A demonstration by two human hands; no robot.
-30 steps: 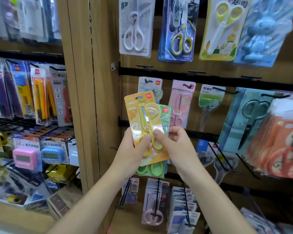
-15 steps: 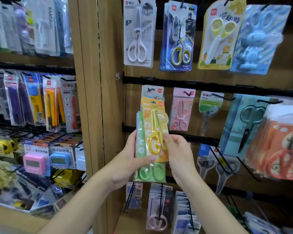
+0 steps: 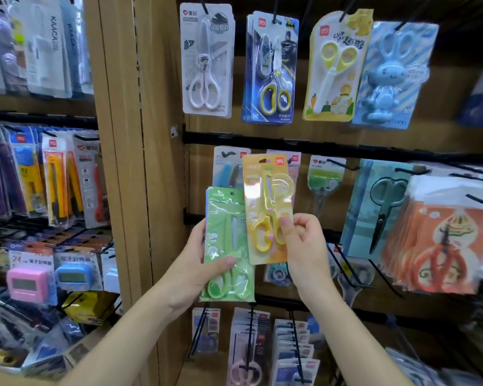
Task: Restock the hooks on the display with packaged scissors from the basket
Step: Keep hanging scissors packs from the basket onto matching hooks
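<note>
Hidden behind yellow scissors pack (image 3: 265,207): green scissors pack (image 3: 223,238) right edge; orange packs (image 3: 441,240) blurred.

Bright, even shop light with soft, faint shadows. White glare streaks the plastic of the yellow pack (image 3: 255,174) and the green pack (image 3: 221,218). Shelf lines bow toward the edges from the wide lens. The orange packs (image 3: 441,240) at right and the lower corners are blurred.
</note>
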